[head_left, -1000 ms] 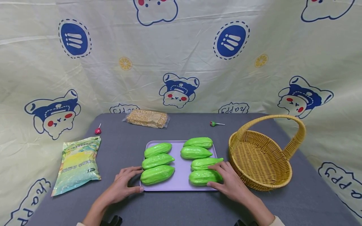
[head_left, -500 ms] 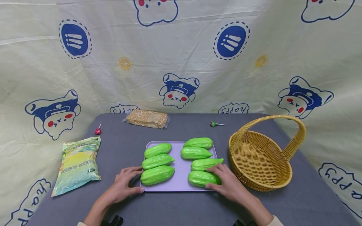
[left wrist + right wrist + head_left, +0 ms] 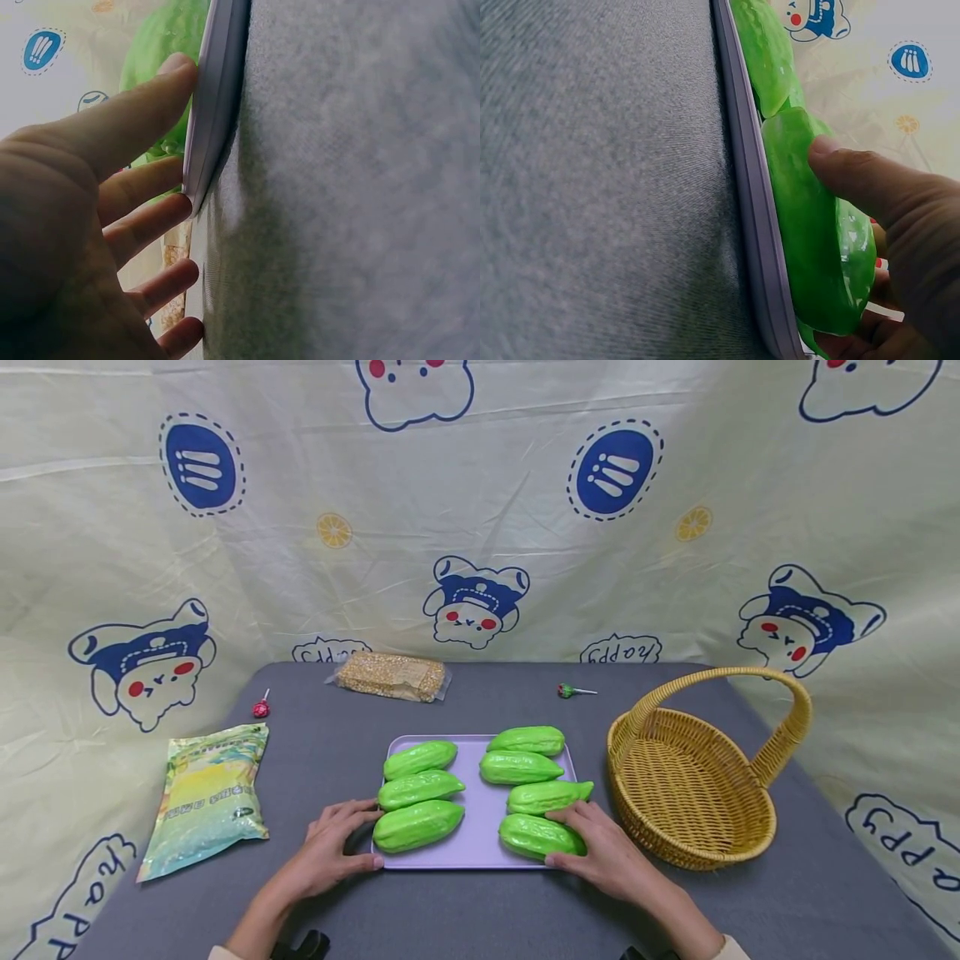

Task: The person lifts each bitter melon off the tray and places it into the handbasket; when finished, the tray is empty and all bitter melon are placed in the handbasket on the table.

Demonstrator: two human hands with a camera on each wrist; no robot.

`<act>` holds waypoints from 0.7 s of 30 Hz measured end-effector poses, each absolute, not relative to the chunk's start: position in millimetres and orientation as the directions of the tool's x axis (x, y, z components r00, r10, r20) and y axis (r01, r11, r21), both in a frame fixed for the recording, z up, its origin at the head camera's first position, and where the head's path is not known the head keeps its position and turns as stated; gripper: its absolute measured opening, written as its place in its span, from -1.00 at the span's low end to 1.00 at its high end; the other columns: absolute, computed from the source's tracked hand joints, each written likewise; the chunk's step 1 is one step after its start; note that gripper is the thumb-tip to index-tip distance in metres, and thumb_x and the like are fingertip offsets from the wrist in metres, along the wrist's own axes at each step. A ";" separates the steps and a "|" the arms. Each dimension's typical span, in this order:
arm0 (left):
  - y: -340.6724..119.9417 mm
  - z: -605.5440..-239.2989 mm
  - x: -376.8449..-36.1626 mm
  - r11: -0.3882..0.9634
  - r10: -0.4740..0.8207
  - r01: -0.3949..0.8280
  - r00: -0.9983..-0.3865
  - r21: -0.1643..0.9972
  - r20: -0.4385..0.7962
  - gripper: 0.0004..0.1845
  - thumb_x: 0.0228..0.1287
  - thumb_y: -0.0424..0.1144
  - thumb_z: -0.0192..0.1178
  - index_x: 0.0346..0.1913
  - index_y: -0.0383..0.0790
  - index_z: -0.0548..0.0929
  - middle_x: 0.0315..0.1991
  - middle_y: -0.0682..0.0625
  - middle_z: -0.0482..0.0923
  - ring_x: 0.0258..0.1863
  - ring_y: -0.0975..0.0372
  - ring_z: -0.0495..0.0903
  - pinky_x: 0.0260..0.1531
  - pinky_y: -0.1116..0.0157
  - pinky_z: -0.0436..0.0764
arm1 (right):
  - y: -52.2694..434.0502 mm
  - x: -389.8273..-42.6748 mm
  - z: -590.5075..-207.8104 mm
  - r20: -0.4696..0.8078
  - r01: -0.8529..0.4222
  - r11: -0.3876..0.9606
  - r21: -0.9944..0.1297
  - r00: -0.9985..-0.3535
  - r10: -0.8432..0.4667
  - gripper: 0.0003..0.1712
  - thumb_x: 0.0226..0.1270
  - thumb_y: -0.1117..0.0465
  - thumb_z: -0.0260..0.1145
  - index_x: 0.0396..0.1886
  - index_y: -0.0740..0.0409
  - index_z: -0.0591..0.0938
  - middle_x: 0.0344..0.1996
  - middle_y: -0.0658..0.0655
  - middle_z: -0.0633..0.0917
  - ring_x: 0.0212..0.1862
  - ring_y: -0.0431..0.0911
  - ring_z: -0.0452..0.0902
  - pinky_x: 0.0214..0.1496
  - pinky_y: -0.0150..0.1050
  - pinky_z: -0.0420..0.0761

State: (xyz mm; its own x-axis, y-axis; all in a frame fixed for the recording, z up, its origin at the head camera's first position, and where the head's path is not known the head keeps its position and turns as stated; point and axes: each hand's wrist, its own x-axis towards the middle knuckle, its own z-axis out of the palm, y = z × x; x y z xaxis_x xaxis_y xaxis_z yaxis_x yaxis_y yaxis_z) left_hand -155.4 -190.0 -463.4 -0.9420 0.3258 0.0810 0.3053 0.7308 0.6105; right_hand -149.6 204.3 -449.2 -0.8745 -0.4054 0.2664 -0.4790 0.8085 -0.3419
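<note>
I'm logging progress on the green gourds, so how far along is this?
Nothing looks moved yet: the wicker basket is empty, and all seven gourds lie on the lilac tray. In hand: the right hand grips the nearest right-column gourd, while the left hand touches the tray's near-left corner. All seven gourds remain.

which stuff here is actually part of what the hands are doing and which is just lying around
In hand:
- nearest right gourd, gripped by the right hand
- purple tray, its near left corner touched by the left hand
- six other green gourds

Lying about:
- wicker basket, empty
- green packet
- grain packet
- two lollipops
</note>
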 end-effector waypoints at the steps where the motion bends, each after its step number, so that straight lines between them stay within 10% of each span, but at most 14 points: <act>1: -189.6 -463.7 -155.4 0.730 0.326 0.309 -0.941 0.609 0.087 -0.37 -0.06 0.02 0.41 0.14 -0.09 0.55 0.28 -0.07 0.40 0.25 -0.05 0.25 -0.02 0.00 0.20 | 204.3 -149.3 -449.3 0.265 -0.477 0.809 -0.342 -0.876 -0.404 -0.39 -0.06 -0.07 0.48 0.04 0.01 0.60 -0.12 -0.07 0.59 0.00 -0.15 0.49 0.03 -0.12 0.51; 21: -187.3 -461.5 -154.6 0.738 0.317 0.277 -0.947 0.616 0.046 -0.35 -0.03 0.02 0.40 0.17 -0.08 0.52 0.31 -0.07 0.38 0.26 -0.05 0.25 0.03 -0.11 0.18 | 222.2 -139.1 -416.1 0.444 -0.572 0.747 -0.337 -0.797 -0.410 -0.40 -0.10 0.00 0.53 0.02 -0.03 0.61 -0.11 -0.15 0.61 -0.06 -0.31 0.41 -0.11 -0.29 0.46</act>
State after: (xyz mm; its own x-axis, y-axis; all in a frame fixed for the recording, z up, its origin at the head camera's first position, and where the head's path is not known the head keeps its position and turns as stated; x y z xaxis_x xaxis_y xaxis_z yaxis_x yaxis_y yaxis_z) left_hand -154.6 -187.3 -461.5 -0.9472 0.3173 0.0456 0.2768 0.7378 0.6156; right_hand -139.1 222.2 -416.1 -0.7967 -0.4097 0.4443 -0.5724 0.7475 -0.3371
